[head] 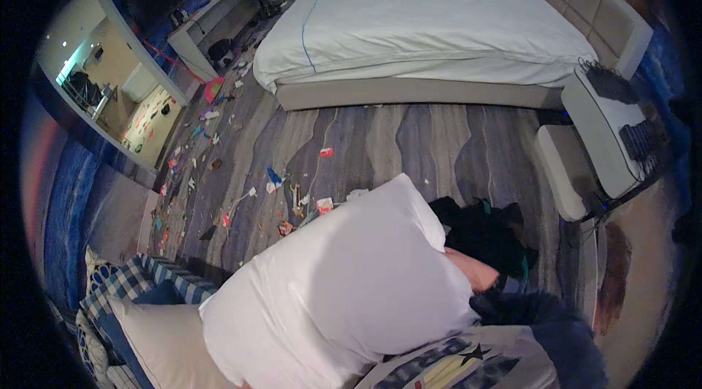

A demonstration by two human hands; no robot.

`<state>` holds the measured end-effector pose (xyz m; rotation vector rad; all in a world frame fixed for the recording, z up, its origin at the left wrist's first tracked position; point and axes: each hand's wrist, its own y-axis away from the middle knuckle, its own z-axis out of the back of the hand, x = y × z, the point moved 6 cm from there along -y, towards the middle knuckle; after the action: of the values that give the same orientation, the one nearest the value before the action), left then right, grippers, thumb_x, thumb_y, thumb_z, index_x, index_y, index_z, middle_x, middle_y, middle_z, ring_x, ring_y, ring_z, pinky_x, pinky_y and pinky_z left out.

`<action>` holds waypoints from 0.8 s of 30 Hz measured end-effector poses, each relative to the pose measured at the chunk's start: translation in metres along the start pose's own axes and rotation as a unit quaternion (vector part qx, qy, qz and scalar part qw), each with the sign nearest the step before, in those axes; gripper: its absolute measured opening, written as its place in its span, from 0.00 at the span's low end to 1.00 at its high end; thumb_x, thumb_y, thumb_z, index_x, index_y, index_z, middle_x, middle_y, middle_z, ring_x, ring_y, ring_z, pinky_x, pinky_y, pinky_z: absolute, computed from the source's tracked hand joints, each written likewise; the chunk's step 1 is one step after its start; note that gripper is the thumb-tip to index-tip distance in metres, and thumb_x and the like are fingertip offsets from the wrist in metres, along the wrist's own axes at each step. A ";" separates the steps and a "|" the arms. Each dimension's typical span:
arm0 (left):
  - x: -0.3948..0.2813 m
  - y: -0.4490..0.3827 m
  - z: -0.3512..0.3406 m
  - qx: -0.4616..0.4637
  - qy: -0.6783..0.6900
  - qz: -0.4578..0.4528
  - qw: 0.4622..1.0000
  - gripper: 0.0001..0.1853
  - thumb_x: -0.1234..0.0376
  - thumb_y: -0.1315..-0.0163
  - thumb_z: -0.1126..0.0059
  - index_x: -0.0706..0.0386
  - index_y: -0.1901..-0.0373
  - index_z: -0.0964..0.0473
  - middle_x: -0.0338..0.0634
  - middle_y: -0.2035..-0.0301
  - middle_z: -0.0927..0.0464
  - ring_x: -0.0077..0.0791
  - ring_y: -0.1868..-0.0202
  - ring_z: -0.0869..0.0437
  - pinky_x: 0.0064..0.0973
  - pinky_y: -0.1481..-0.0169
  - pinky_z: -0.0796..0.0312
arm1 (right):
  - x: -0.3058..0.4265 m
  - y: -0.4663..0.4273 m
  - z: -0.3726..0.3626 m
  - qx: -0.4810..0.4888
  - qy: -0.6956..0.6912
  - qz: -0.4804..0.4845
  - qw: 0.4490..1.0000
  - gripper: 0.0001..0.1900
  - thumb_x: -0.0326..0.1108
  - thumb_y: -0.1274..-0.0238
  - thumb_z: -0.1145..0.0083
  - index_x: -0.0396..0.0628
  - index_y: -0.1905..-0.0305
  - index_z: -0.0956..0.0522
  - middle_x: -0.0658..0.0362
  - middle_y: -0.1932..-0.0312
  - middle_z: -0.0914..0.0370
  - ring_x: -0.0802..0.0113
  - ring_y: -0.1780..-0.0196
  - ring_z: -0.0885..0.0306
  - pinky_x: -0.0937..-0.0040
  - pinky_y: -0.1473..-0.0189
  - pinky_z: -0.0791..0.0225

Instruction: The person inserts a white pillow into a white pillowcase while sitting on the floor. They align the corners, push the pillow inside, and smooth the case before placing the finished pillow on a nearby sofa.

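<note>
A large plump white pillow [340, 285] is held up in front of my body, slanting across the lower middle of the view. My right hand [473, 271] grips its right end, the fingers hidden behind the white cloth. At the pillow's lower left corner, only a sliver of my left hand [245, 385] shows at the picture's edge. Beneath and to the left lies a second, cream pillow [164, 339] on a seat with blue-and-white checked fabric [123, 290].
Ahead stands a wide bed [428, 21] with a white cover. Litter [296, 200] is strewn over the striped carpet [351, 126]. Dark cloth [488, 235] lies by the pillow's right end. White nightstands [603, 137] stand right of the bed; a doorway [126, 87] opens at left.
</note>
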<state>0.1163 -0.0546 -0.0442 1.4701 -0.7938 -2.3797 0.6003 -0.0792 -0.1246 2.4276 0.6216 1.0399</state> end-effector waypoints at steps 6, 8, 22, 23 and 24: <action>-0.167 -0.011 0.004 0.123 -0.173 -0.123 0.969 0.21 0.61 0.28 0.51 0.66 0.41 0.28 0.55 0.49 0.20 0.39 0.49 0.17 0.35 0.45 0.24 | 0.060 0.029 -0.031 -0.074 0.092 0.223 0.968 0.20 0.36 0.26 0.50 0.42 0.34 0.30 0.56 0.42 0.24 0.72 0.46 0.22 0.71 0.47 0.26; -0.257 -0.019 0.004 0.142 -0.214 -0.255 0.932 0.21 0.61 0.28 0.52 0.66 0.42 0.27 0.55 0.49 0.20 0.39 0.49 0.17 0.35 0.45 0.23 | 0.111 0.064 -0.058 -0.137 0.105 0.238 0.956 0.20 0.36 0.25 0.51 0.39 0.35 0.30 0.55 0.39 0.26 0.72 0.43 0.23 0.73 0.45 0.28; -0.569 -0.057 -0.071 -0.067 -0.207 -0.732 0.646 0.37 0.66 0.39 0.36 0.60 0.29 0.40 0.57 0.35 0.31 0.49 0.34 0.28 0.39 0.30 0.35 | 0.497 0.007 0.035 -0.255 -0.087 0.628 0.730 0.33 0.62 0.27 0.55 0.44 0.34 0.33 0.58 0.40 0.30 0.68 0.47 0.28 0.65 0.41 0.37; -0.503 -0.058 -0.077 -0.054 -0.339 -0.664 0.664 0.38 0.66 0.42 0.36 0.60 0.29 0.40 0.59 0.36 0.31 0.53 0.35 0.28 0.41 0.29 0.38 | 0.429 -0.048 0.016 -0.188 -0.042 0.581 0.791 0.27 0.61 0.26 0.55 0.47 0.43 0.29 0.61 0.49 0.28 0.71 0.51 0.29 0.68 0.47 0.36; -0.431 -0.063 -0.074 -0.045 -0.429 -0.605 0.670 0.38 0.66 0.43 0.36 0.60 0.29 0.39 0.60 0.36 0.30 0.55 0.36 0.27 0.44 0.28 0.40 | 0.362 -0.085 -0.015 -0.115 0.014 0.536 0.836 0.23 0.60 0.26 0.55 0.50 0.52 0.25 0.64 0.59 0.26 0.73 0.55 0.30 0.70 0.53 0.35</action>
<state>0.3888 0.1722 0.2193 0.7142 0.5287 -4.1103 0.7936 0.1918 0.0411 2.4641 -0.9665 1.3948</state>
